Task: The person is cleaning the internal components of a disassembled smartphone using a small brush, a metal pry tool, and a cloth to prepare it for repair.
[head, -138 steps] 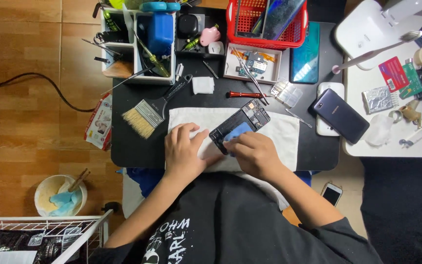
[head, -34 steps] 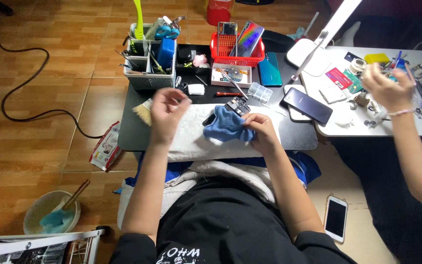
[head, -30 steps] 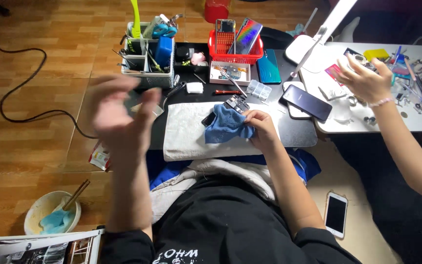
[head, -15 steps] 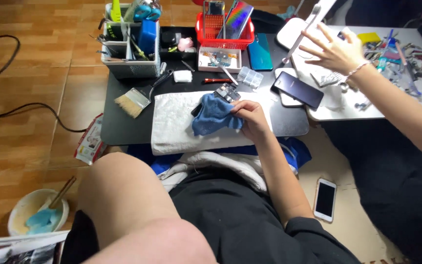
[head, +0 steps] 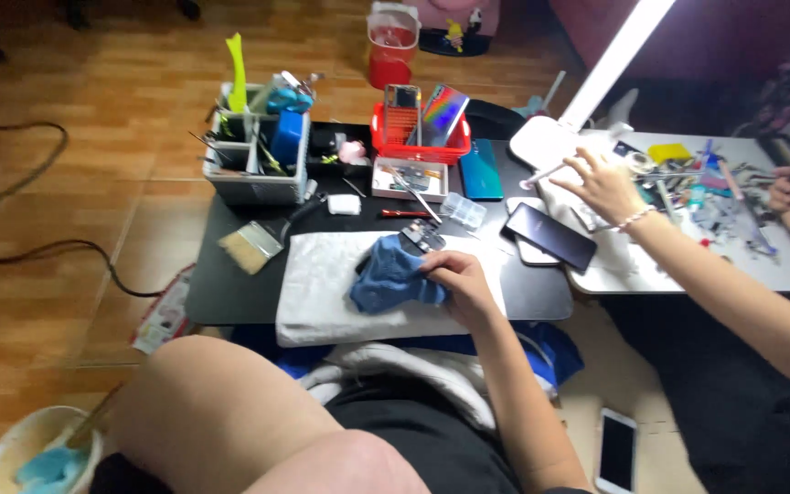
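My right hand [head: 456, 280] rests on a white towel [head: 317, 293] and grips a crumpled blue cloth [head: 389, 280]. The cloth covers most of a dark opened phone [head: 423, 235], whose top end sticks out beyond it. My left forearm [head: 230, 421] is raised close to the camera and fills the lower left; its hand is out of the frame. The towel lies on a low black table [head: 226, 295].
A paintbrush [head: 254, 245], a grey tool organiser [head: 253, 178], a red basket [head: 416, 139] and a small parts tray [head: 409, 178] sit on the black table. Another person's hand [head: 603, 183] reaches over the cluttered white table [head: 688, 270] near a dark phone [head: 549, 235]. A phone [head: 616, 448] and a bowl [head: 25, 453] are on the floor.
My left hand left the towel and swung up past the camera; only its arm shows now. My right hand stayed on the blue cloth. The other person's hand shifted over the white table.
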